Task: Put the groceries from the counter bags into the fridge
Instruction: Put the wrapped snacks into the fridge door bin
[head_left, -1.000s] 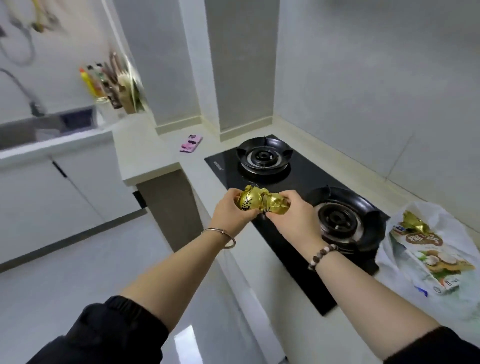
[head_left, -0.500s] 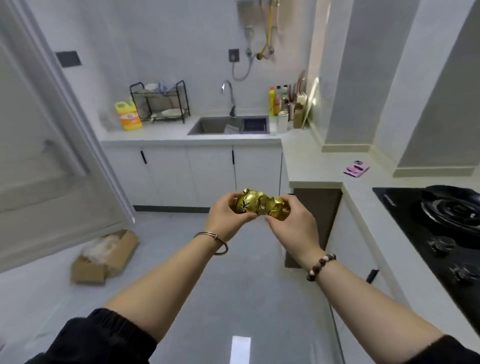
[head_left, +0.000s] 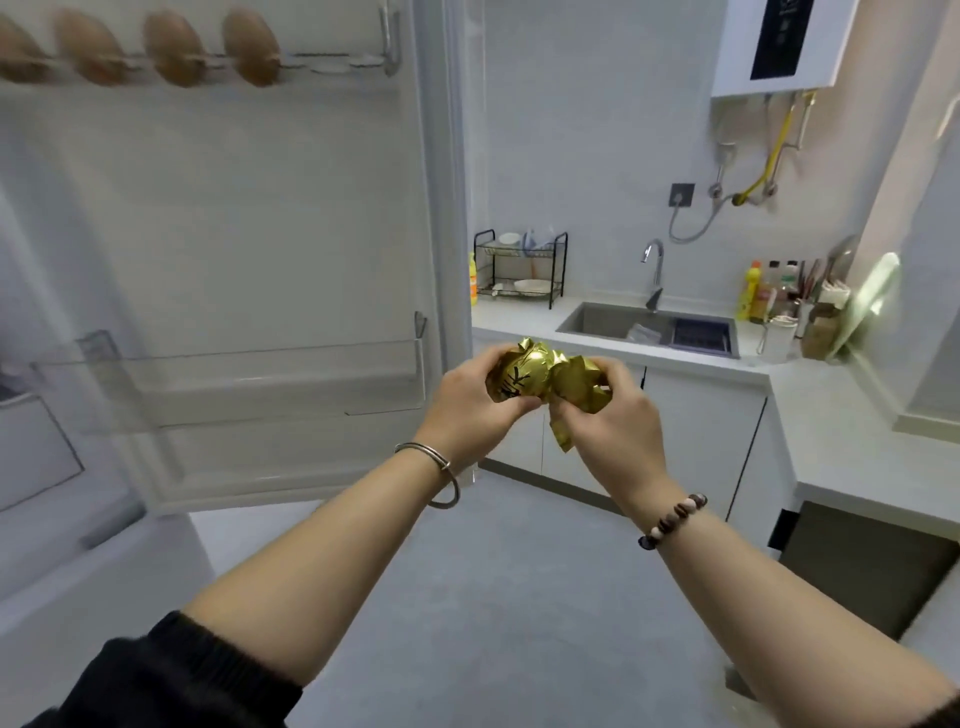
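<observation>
A crumpled gold foil packet (head_left: 545, 376) with black lettering is held in mid-air between both hands. My left hand (head_left: 467, 400) grips its left side and my right hand (head_left: 613, 415) grips its right side, with a foil corner hanging below. The open fridge door (head_left: 234, 234) fills the left of the view, just left of my hands. Its clear door shelf (head_left: 234, 382) stands at hand height. Several brown eggs (head_left: 171, 49) sit in the rack at the top of the door.
A white counter (head_left: 519, 325) with a steel sink (head_left: 649, 327), a tap and a black dish rack (head_left: 519, 270) runs behind the hands. Bottles and utensils (head_left: 784, 296) crowd the right corner. A water heater (head_left: 779, 47) hangs on the wall. Grey floor lies below.
My view has swung left from the stove and counter bag to the sink wall and the open fridge door. Both hands have kept hold of the gold packet throughout.
</observation>
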